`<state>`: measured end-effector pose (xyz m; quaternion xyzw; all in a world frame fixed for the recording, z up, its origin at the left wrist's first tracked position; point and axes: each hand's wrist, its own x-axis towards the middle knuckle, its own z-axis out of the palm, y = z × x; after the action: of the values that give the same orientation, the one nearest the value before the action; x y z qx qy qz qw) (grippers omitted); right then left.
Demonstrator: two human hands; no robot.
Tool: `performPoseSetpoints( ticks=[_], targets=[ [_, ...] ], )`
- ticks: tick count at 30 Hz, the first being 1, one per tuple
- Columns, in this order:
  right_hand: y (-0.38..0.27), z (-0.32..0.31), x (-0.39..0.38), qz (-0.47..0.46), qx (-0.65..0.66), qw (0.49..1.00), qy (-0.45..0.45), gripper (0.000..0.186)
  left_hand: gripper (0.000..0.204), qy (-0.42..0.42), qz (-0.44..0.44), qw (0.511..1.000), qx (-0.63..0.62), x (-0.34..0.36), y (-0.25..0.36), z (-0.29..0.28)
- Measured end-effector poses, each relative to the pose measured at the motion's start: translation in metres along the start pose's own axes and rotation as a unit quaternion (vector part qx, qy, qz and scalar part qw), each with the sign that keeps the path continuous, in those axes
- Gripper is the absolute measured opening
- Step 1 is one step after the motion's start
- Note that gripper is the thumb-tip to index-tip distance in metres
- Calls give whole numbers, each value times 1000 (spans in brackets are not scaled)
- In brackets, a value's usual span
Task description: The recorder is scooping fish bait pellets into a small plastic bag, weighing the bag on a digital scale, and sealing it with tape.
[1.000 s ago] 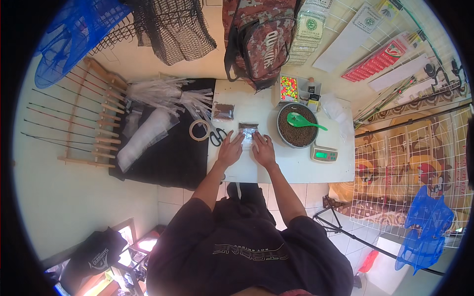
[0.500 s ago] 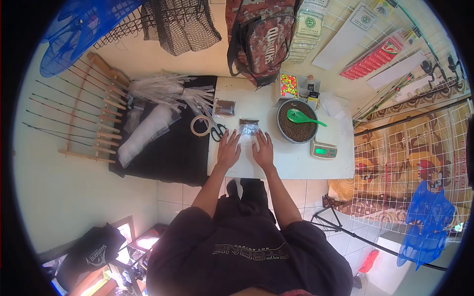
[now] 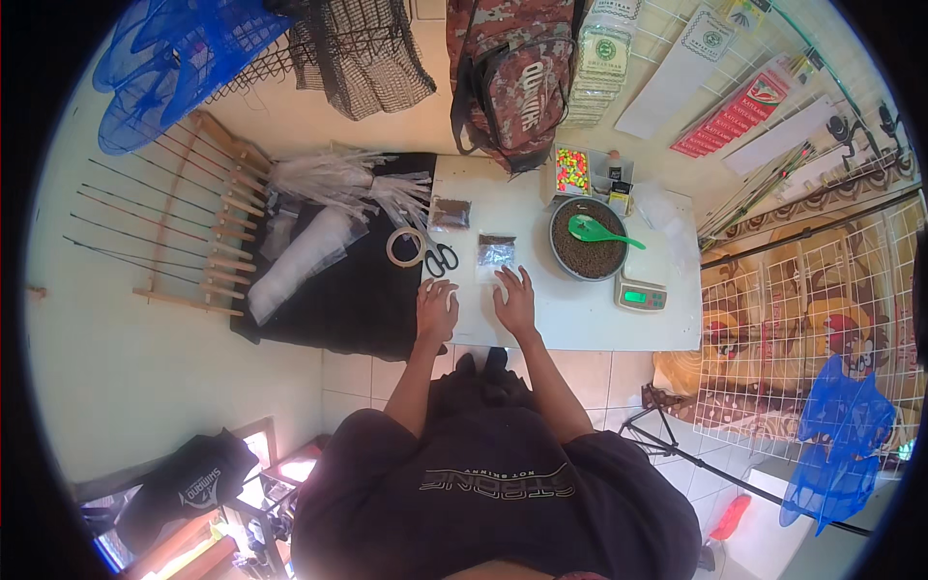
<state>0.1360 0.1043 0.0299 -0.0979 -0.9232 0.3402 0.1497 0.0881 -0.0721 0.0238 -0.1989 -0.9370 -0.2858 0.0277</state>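
A small clear plastic bag (image 3: pixel 496 255) with dark brown granules at its far end lies flat on the white tabletop. My right hand (image 3: pixel 515 304) rests just below it, fingers spread, the fingertips by the bag's near right corner. On the table's left part, my left hand (image 3: pixel 437 311) lies with loosely bent fingers and holds nothing visible. Black-handled scissors (image 3: pixel 442 258) and a roll of tape (image 3: pixel 405 247) are just beyond it. A second filled bag (image 3: pixel 450 214) lies farther back. To the right stands a grey bowl (image 3: pixel 556 253) of brown pellets with a green spoon (image 3: pixel 594 229) on top.
A digital scale (image 3: pixel 642 295) sits right of the bowl. Behind the bowl, a white divided box (image 3: pixel 597 182) holds bright beads and small bottles. Plastic bags (image 3: pixel 302 261) cover part of a black cloth (image 3: pixel 338 314) at left, near a wooden rod rack (image 3: pixel 237 227). A camouflage backpack (image 3: pixel 517 92) hangs behind.
Both my hands have drawn back toward me, the left one more, away from the scissors. More of the bag's clear near end shows now. The whole view has shifted slightly.
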Motion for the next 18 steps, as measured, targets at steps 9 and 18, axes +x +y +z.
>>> performPoseSetpoints(
  ticks=[9,18],
  targets=[
    [-14,22,10,-5,-15,1000,1,26,35,6,5,999,45,43,-47,-15],
    [-45,61,16,53,-5,998,25,27,58,-92,2,993,79,87,-80,-16]
  ],
)
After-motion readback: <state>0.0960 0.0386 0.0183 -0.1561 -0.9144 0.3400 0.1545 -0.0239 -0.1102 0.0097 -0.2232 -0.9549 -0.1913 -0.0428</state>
